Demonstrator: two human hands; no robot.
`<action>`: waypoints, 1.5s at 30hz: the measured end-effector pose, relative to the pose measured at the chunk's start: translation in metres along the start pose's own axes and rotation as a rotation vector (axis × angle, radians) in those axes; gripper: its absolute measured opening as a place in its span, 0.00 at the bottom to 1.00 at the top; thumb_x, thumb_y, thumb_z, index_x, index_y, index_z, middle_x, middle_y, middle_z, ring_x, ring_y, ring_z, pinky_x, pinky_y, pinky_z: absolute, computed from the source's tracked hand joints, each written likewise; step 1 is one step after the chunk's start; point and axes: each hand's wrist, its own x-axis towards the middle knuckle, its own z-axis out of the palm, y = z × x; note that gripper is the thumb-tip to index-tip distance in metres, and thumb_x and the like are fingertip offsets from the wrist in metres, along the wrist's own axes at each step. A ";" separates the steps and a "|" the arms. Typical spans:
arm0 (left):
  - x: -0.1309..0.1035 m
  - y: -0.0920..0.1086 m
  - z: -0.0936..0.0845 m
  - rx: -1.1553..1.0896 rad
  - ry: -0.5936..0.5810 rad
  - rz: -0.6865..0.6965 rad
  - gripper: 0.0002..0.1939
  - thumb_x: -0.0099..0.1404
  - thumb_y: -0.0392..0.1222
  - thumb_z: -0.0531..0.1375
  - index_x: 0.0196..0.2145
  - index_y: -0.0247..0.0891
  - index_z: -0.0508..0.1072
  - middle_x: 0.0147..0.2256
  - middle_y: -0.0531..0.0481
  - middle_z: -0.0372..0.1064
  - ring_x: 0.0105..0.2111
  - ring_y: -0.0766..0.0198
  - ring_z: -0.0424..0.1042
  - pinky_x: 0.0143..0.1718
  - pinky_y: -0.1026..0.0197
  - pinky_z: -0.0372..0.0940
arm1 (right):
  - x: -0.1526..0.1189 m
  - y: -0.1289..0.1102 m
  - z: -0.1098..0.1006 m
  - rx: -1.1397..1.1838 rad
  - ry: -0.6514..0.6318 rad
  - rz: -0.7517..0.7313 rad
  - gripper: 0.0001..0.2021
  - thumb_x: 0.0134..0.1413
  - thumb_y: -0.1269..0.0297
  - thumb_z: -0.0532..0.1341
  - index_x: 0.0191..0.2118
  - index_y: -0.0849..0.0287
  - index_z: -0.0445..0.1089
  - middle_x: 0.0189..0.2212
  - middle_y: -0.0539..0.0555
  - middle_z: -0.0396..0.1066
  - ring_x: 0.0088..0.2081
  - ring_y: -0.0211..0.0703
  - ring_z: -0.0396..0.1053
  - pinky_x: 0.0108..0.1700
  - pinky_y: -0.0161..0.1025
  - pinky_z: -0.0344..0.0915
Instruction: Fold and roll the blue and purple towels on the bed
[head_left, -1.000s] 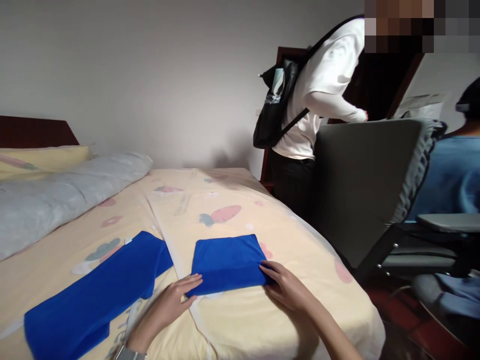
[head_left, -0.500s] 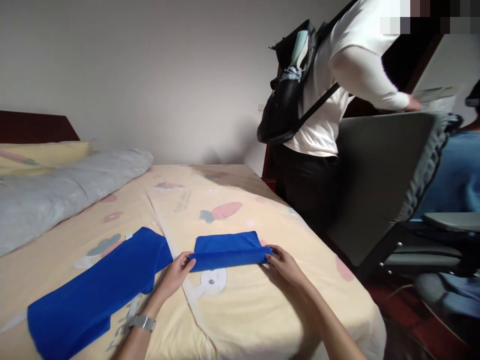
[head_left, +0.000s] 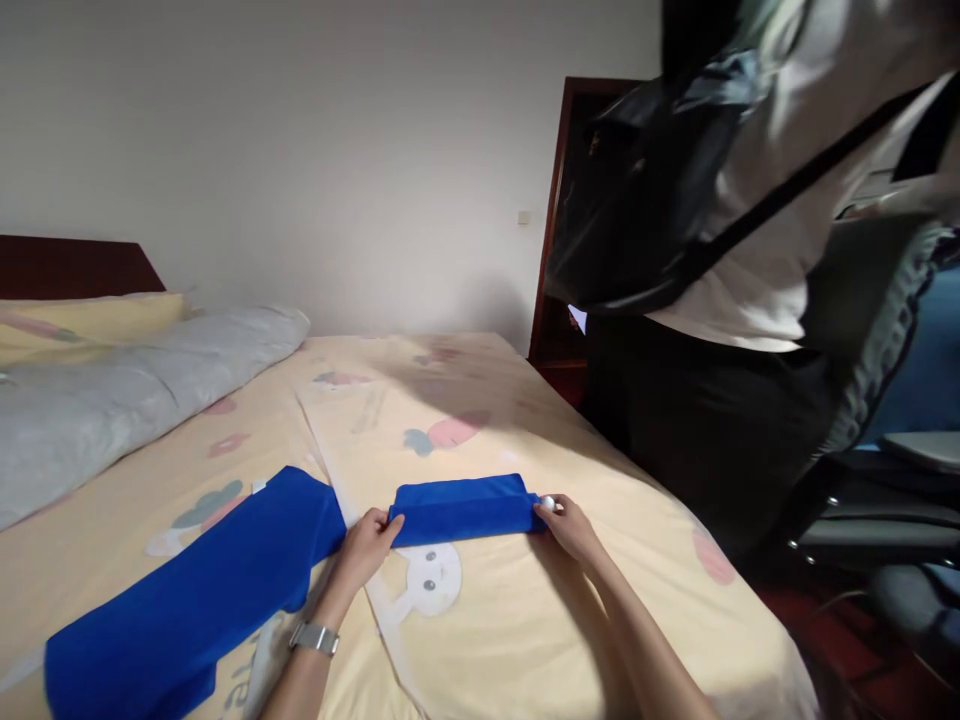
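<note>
A blue garment (head_left: 461, 512), folded into a narrow strip, lies on the bed between my hands. My left hand (head_left: 371, 543) pinches its left end, thumb on top. At the opposite end, my right hand (head_left: 568, 524) grips the cloth between thumb and fingers. A small white round spot shows at those fingertips; I cannot make out what it is. Left of my left forearm, a blue T-shirt (head_left: 202, 590) lies flat, folded lengthwise, with a white tag (head_left: 259, 487) at its top edge.
The bed's cream patterned sheet (head_left: 510, 620) spreads beneath everything. A grey quilt (head_left: 150, 375) and yellow pillow (head_left: 90, 325) lie at the left. A person with a black backpack (head_left: 637, 200) stands close by the right bed edge, beside a chair (head_left: 874, 520).
The strip's near part is now folded further away from me, leaving less of the far layer showing. The backpack wearer has come nearer and further right, covering much of the grey panel.
</note>
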 end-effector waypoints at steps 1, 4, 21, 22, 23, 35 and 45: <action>0.000 0.001 0.002 -0.040 0.006 0.008 0.20 0.53 0.61 0.62 0.26 0.42 0.66 0.19 0.57 0.65 0.24 0.60 0.73 0.25 0.63 0.64 | -0.001 0.001 0.001 0.030 0.001 -0.004 0.14 0.48 0.56 0.64 0.39 0.58 0.71 0.27 0.54 0.75 0.31 0.48 0.73 0.31 0.38 0.68; -0.003 0.006 0.005 -0.171 0.017 0.039 0.21 0.53 0.62 0.60 0.27 0.42 0.63 0.21 0.58 0.65 0.22 0.64 0.71 0.24 0.64 0.65 | -0.006 0.000 0.001 0.113 0.002 -0.028 0.15 0.46 0.55 0.64 0.39 0.56 0.68 0.27 0.51 0.72 0.30 0.45 0.71 0.29 0.36 0.68; -0.086 -0.002 -0.036 0.394 -0.167 0.637 0.11 0.62 0.46 0.61 0.43 0.52 0.76 0.49 0.48 0.72 0.51 0.50 0.71 0.52 0.55 0.66 | -0.101 -0.019 -0.053 -0.478 -0.346 -0.653 0.21 0.46 0.70 0.59 0.48 0.50 0.71 0.51 0.57 0.66 0.53 0.52 0.64 0.56 0.46 0.61; -0.086 -0.003 -0.038 0.396 -0.219 0.656 0.14 0.61 0.45 0.62 0.45 0.53 0.76 0.50 0.49 0.72 0.52 0.49 0.70 0.54 0.55 0.65 | -0.103 -0.021 -0.052 -0.493 -0.384 -0.665 0.23 0.45 0.71 0.59 0.49 0.50 0.71 0.52 0.57 0.67 0.54 0.53 0.65 0.56 0.46 0.61; -0.085 -0.004 -0.039 0.387 -0.247 0.656 0.16 0.60 0.44 0.62 0.46 0.53 0.76 0.50 0.49 0.73 0.53 0.49 0.70 0.55 0.55 0.64 | -0.104 -0.023 -0.051 -0.508 -0.402 -0.662 0.24 0.44 0.71 0.59 0.51 0.50 0.71 0.52 0.57 0.68 0.53 0.53 0.65 0.56 0.46 0.62; -0.003 -0.008 -0.014 0.190 -0.081 0.410 0.20 0.69 0.51 0.50 0.52 0.39 0.68 0.42 0.43 0.77 0.41 0.57 0.77 0.42 0.57 0.71 | -0.023 -0.009 -0.020 -0.354 -0.093 -0.497 0.22 0.58 0.60 0.53 0.56 0.61 0.68 0.54 0.62 0.70 0.55 0.54 0.67 0.59 0.51 0.62; -0.018 -0.001 -0.006 0.440 -0.102 0.752 0.28 0.58 0.36 0.61 0.57 0.47 0.69 0.58 0.48 0.68 0.58 0.54 0.65 0.61 0.50 0.60 | -0.051 -0.037 0.018 -0.728 -0.240 -0.742 0.33 0.41 0.75 0.58 0.59 0.56 0.67 0.60 0.57 0.65 0.61 0.51 0.60 0.65 0.49 0.53</action>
